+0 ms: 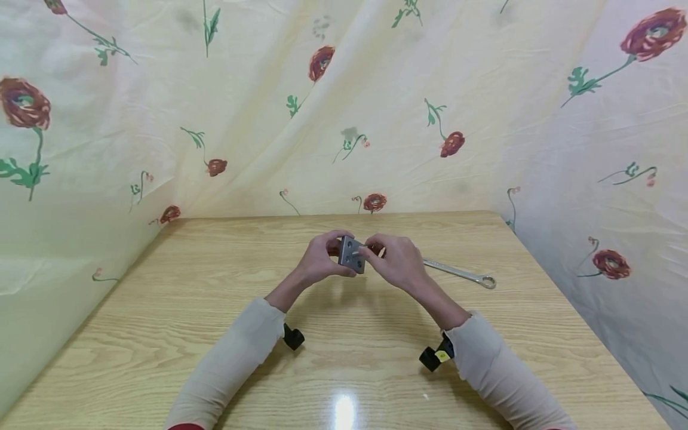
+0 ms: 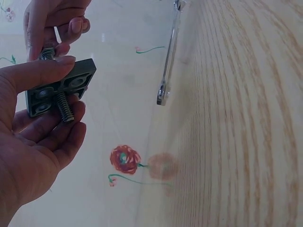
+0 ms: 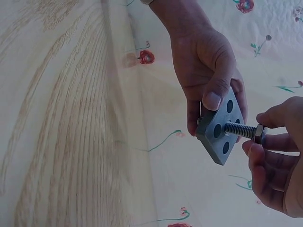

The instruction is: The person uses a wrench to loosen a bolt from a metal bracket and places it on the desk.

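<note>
My left hand grips a small grey metal plate by its edges, thumb on one side and fingers on the other. Several round holes show in the plate's face. A threaded hex bolt passes through its middle, and the threaded end comes out on the far side in the left wrist view. With thumb and fingertips, my right hand pinches the bolt's head, which stands off from the plate with bare thread between. Both hands hold these parts above the table.
A long silver wrench lies on the wooden table, just right of my right hand, its ring end pointing right. Flowered cloth hangs behind the table and along both sides. Black cameras sit under my wrists.
</note>
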`<state>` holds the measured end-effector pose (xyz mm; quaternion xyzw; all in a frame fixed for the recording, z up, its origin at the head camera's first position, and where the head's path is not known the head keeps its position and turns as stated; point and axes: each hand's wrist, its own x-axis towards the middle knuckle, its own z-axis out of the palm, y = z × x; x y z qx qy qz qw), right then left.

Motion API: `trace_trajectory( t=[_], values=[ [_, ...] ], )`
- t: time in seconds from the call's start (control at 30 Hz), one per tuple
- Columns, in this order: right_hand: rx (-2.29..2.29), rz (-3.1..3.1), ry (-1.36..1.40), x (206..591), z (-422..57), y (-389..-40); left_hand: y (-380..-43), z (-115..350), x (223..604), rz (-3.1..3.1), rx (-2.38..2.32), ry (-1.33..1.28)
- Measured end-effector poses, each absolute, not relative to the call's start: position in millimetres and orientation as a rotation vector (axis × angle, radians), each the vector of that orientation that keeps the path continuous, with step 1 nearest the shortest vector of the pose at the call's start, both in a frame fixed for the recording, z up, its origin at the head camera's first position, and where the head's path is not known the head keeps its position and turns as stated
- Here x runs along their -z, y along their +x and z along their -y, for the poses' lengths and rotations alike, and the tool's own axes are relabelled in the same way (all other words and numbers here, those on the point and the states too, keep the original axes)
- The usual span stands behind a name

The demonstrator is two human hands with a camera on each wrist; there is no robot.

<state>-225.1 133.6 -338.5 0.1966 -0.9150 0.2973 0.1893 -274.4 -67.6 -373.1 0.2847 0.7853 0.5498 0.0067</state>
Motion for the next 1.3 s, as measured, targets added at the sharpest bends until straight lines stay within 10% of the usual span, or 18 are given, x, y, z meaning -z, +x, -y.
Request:
trace_trajectory(
  t=[1.3],
  values=[
    [-0.866,2.592,0.550,336.9,-133.7,-224.2,-274.4,66.6,371.9,-2.472,-1.710,0.878]
  ],
)
